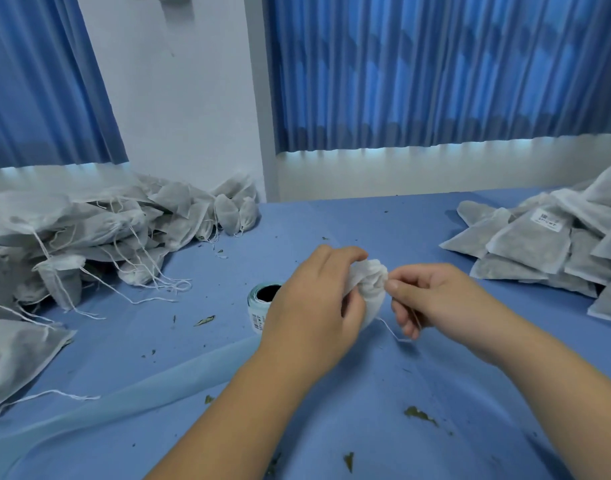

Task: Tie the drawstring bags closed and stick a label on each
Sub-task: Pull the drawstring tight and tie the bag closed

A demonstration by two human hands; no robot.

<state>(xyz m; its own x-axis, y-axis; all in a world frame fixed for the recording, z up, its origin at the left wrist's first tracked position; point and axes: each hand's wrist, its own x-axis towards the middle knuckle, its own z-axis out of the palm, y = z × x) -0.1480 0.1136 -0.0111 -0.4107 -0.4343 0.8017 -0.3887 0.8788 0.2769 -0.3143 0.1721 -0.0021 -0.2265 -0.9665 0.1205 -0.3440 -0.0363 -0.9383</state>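
Left grip (311,306) clutching white bag (370,282), right grip (435,299) pinching drawstring (390,330), leaf-flecked blue tablecloth (332,223), blue curtains (435,71) behind

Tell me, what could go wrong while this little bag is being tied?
1. The thin drawstring pinched by the right hand might slip, letting the bag gripped by the left hand reopen; leaf bits already litter the table.
2. The label roll sits close beside the left hand and could be knocked away.
3. Loose strings trailing from the untied pile may tangle.
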